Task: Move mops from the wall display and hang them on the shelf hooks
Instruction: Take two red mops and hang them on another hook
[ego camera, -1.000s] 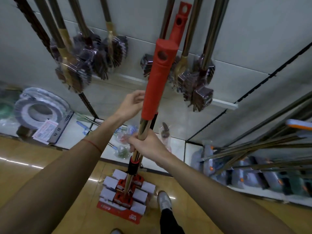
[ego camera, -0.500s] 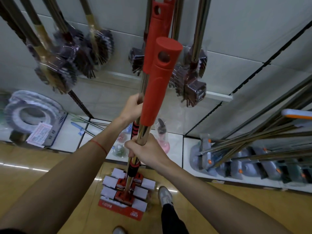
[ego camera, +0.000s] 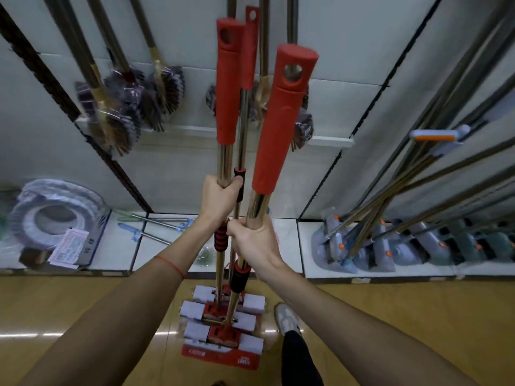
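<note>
The left hand (ego camera: 221, 200) is closed tight around the shiny pole of one mop (ego camera: 228, 82); the fingers wrap just under its long red grip, and a thinner mop pole (ego camera: 243, 126) with a small red tip stands right beside it, touching the hand; I cannot tell if that hand holds the thin one too. The right hand (ego camera: 255, 240) is closed around the pole of another mop (ego camera: 281, 118), just below its fat red grip; this hand sits lower than the left one and close beside it. All three poles stand nearly upright, leaning a little; their flat white and red heads (ego camera: 223, 327) sit bunched together on the yellow floor (ego camera: 83, 302), near the person's grey shoe (ego camera: 287, 319).

Behind the poles, brushes (ego camera: 125, 107) wrapped in clear plastic hang on the white wall (ego camera: 348, 51), some right behind the red grips; a narrow white ledge (ego camera: 328, 140) runs under them. A low white shelf (ego camera: 278, 271) runs along the bottom of the wall; at its left end lies a coiled hose (ego camera: 53, 215) with a paper label; small long tools (ego camera: 150, 227) lie in the middle part; at the right end many grey mops (ego camera: 390, 246) lean together, their poles slanting up the wall.
</note>
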The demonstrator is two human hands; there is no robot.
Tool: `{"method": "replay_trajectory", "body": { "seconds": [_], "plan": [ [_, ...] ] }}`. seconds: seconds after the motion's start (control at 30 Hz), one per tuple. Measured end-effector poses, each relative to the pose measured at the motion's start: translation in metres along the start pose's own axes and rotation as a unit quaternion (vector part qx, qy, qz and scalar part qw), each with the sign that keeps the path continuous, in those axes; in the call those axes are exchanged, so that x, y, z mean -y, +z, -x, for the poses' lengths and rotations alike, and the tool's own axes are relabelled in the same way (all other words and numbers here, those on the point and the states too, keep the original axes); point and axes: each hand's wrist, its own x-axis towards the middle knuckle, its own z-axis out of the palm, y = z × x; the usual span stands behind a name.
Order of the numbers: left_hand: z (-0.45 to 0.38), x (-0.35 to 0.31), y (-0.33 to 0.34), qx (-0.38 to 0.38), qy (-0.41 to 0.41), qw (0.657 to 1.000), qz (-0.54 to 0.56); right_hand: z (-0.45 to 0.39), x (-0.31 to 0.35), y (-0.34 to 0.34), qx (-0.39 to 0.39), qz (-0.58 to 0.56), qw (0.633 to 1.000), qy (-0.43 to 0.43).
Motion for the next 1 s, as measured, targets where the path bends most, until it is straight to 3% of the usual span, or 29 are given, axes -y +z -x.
{"method": "replay_trajectory", "body": {
  "seconds": [0.13, 0.23, 0.47, 1.0],
  "plan": [
    [0.043, -0.033, 0.002, 0.026, 0.026, 0.999, 0.008, 0.045, 0.016, -0.015, -0.027, -0.051, 0.998, -0.013],
    [0.078, -0.067, 0.009, 0.054, 0.04, 0.998, -0.002, 0.08, 0.024, -0.035, -0.055, -0.02, 0.998, -0.021],
    [0.151, -0.146, 0.059, 0.168, 0.096, 0.981, -0.003, 0.156, 0.048, -0.137, -0.125, -0.071, 0.99, -0.012],
    [0.337, -0.267, 0.326, 0.32, 0.202, 0.922, 0.074, 0.339, 0.022, -0.476, -0.362, -0.164, 0.913, -0.091]
  ]
}}
